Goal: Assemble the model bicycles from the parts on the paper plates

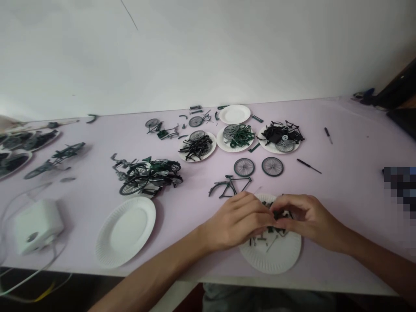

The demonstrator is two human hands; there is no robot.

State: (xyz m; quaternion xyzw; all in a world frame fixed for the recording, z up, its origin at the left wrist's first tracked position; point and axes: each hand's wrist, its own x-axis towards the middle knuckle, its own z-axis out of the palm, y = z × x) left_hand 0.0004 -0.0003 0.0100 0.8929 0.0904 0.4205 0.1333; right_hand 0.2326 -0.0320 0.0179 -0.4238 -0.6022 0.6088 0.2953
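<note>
My left hand [242, 219] and my right hand [305, 221] meet over a white paper plate [274, 262] near the table's front edge. Small dark and metal parts [261, 239] lie on that plate. The fingers of both hands are closed, their tips close together at some dark parts; what they pinch is hidden. Just beyond my left hand lies a green model bicycle frame [230, 186]. Two spoked bicycle wheels, a left one [244, 167] and a right one [272, 166], rest behind the plate.
Assembled model bicycles [151, 173] stand left of centre, behind a bare paper plate [126, 232]. Plates of bicycle parts [235, 147] sit farther back. Two screwdrivers [308, 166] [328, 135] lie at right. A white box [39, 227] with cables is at left.
</note>
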